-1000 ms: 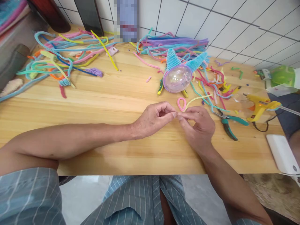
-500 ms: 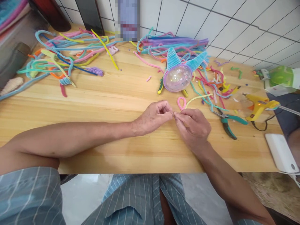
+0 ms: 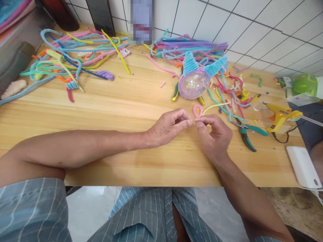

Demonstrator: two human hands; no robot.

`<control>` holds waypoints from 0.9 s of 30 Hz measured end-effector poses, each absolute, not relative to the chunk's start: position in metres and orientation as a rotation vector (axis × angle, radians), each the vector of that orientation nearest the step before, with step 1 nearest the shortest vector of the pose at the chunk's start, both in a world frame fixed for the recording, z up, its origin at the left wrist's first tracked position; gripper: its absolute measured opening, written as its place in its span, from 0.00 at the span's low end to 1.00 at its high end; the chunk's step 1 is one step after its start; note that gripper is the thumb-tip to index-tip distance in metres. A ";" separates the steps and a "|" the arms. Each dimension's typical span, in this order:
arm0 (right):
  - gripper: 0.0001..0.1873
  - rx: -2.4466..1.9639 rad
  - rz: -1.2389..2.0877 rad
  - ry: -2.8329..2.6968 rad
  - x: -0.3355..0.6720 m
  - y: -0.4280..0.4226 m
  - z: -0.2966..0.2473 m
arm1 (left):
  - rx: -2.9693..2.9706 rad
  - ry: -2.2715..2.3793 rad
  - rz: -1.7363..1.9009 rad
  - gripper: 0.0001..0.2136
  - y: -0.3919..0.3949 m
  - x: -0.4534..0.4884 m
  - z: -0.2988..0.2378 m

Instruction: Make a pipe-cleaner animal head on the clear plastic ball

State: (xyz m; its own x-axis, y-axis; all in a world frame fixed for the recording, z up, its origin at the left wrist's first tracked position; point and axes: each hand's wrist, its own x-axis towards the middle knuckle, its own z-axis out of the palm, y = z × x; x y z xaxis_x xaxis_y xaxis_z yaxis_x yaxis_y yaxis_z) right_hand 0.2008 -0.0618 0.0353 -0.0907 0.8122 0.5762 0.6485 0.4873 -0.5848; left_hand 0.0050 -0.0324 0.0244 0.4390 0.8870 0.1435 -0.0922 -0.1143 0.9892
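Note:
My left hand (image 3: 171,127) is over the middle of the wooden table, thumb and forefinger pinched together. Close to its fingertips is my right hand (image 3: 214,134), also pinched, with the other fingers curled. Anything between the fingertips is too small or hidden to make out. Just beyond the right fingers shows a pink pipe cleaner loop (image 3: 197,111); whether it touches them I cannot tell. A pale yellow pipe cleaner (image 3: 215,105) runs rightward beside the loop. Farther back sits a clear plastic dome (image 3: 194,84) with a purple rim and two blue pipe-cleaner ears (image 3: 189,64).
Green-handled pliers (image 3: 248,134), a yellow glue gun (image 3: 281,116) and a white power bank (image 3: 302,166) lie on the right. Loose pipe cleaners (image 3: 85,62) are strewn at the back left, a bundle (image 3: 191,47) by the tiled wall. A phone (image 3: 142,23) leans there.
My right hand has shifted slightly right, and its fingertips have drawn a little apart from the left ones. The whole view has swung slightly.

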 end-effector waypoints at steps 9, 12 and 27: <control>0.05 -1.152 0.392 -1.788 0.201 -0.061 0.036 | 1.558 0.763 1.007 0.11 -0.034 0.004 0.027; 0.06 -1.113 0.400 -1.820 0.203 -0.060 0.037 | 1.575 0.717 0.975 0.11 -0.034 0.004 0.028; 0.06 -1.346 0.360 -1.875 0.227 -0.062 0.043 | 1.628 0.798 0.819 0.13 -0.030 0.000 0.027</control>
